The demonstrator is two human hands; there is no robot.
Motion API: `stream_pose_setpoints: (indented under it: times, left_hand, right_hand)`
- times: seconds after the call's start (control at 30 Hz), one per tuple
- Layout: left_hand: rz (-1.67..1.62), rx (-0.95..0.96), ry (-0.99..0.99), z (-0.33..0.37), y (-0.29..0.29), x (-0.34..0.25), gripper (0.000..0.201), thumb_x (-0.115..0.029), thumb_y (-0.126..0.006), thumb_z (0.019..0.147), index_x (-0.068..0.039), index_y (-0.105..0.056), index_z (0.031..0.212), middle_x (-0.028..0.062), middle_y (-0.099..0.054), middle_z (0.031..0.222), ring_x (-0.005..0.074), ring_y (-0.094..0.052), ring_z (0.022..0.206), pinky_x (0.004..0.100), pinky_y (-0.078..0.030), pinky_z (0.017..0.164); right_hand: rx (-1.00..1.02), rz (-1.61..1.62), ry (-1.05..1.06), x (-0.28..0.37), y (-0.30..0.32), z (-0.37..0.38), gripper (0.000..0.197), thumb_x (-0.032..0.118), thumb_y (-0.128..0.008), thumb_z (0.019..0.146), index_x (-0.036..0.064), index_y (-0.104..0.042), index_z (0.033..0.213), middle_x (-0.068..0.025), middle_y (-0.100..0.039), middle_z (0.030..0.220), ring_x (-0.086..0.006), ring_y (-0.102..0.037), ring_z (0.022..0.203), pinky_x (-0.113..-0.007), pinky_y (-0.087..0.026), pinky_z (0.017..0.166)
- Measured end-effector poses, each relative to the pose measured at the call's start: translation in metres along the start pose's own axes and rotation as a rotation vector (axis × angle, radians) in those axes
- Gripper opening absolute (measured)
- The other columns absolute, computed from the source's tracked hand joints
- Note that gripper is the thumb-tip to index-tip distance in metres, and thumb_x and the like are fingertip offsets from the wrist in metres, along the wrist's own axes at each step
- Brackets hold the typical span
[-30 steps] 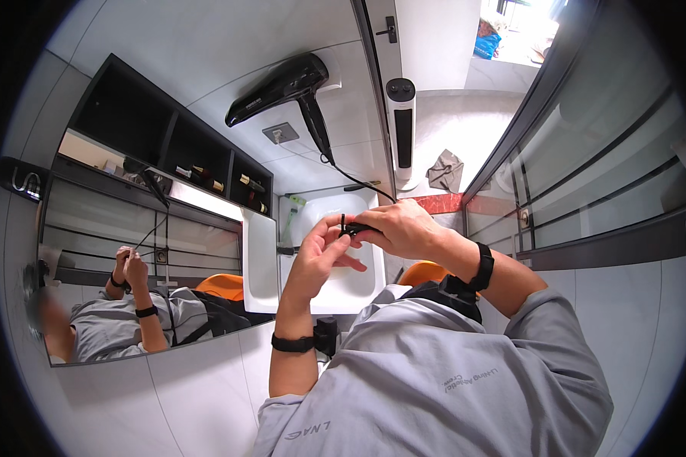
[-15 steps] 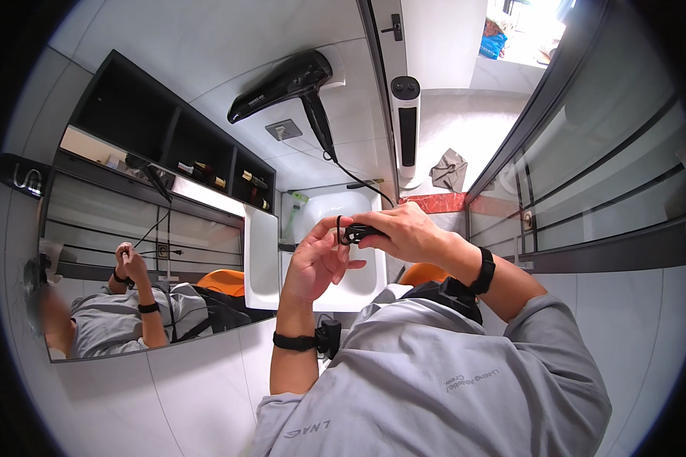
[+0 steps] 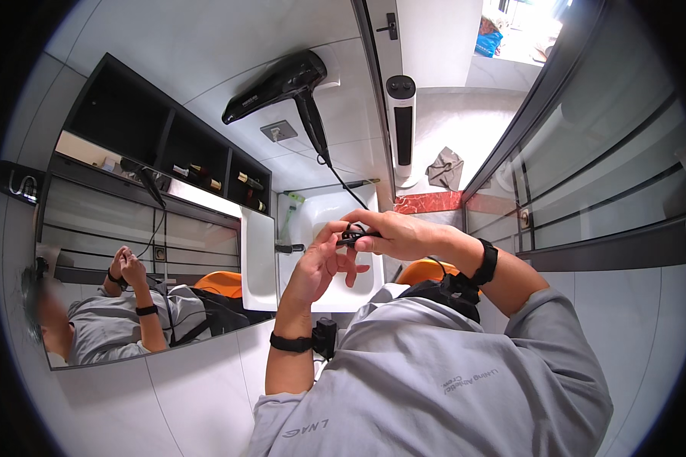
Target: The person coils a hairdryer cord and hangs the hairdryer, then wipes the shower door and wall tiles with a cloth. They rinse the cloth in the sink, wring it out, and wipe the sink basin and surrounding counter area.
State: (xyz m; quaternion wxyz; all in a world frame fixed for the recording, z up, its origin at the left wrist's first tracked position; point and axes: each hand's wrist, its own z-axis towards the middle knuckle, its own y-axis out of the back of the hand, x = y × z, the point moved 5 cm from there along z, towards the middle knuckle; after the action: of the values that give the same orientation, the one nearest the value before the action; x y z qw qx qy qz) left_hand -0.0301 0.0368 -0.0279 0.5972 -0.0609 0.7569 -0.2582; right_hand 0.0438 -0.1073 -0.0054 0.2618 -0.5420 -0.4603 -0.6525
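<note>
Above the white sink (image 3: 271,259), my two hands meet at a folded bundle of black cord (image 3: 349,235). My right hand (image 3: 404,234) grips the bundle between thumb and fingers. On its other side, my left hand (image 3: 316,266) pinches the cord with thumb and forefinger, the lower fingers loosely bent. From the bundle the cord runs up to a black hair dryer (image 3: 278,87), which hangs on the tiled wall with its handle pointing down. My fingers hide part of the bundle.
A mirror cabinet (image 3: 141,228) with dark open shelves (image 3: 126,114) stands left. A wall socket (image 3: 279,132) sits below the dryer. Near the sink are a tap (image 3: 288,248) and a green tool (image 3: 293,199). Beyond stand a white tower appliance (image 3: 402,137), a grey cloth (image 3: 445,169) and glass doors (image 3: 602,152).
A loop of cord that stood up by my left fingers now lies lower across the bundle. My left fingers have closed in toward my right hand.
</note>
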Motion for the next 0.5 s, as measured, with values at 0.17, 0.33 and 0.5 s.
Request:
stream_pose_setpoints:
  times: [0.17, 0.33, 0.5]
  left_hand:
    - [-0.021, 0.019, -0.013, 0.001, -0.002, -0.006, 0.035, -0.032, -0.039, 0.105, -0.007, -0.048, 0.128, 0.0098, -0.065, 0.106, 0.0189, -0.066, 0.066, 0.0447, -0.058, 0.084]
    - [-0.039, -0.189, -0.047, 0.010, 0.009, -0.010, 0.023, -0.020, -0.052, 0.100, -0.003, -0.059, 0.115, 0.0008, -0.060, 0.075, 0.0081, -0.054, 0.052, 0.0298, -0.059, 0.067]
    - [0.110, -0.347, -0.110, 0.013, 0.005, -0.018, 0.017, -0.014, -0.056, 0.098, -0.002, -0.067, 0.102, -0.0073, -0.050, 0.060, 0.0005, -0.041, 0.047, 0.0238, -0.054, 0.056]
  right_hand:
    - [0.018, 0.143, -0.108, 0.000, -0.003, 0.000, 0.043, 0.040, -0.057, 0.100, 0.0053, -0.051, 0.125, -0.0084, -0.061, 0.076, -0.0181, -0.057, 0.071, -0.035, -0.046, 0.068]
    - [-0.055, 0.100, -0.183, -0.003, -0.002, 0.003, 0.035, 0.037, -0.056, 0.101, 0.0074, -0.055, 0.118, -0.0051, -0.052, 0.068, -0.0168, -0.052, 0.067, -0.034, -0.044, 0.064]
    - [-0.156, 0.056, -0.181, -0.016, -0.003, 0.011, 0.032, 0.034, -0.057, 0.100, 0.0062, -0.057, 0.115, -0.0078, -0.057, 0.068, -0.0171, -0.054, 0.065, -0.035, -0.044, 0.063]
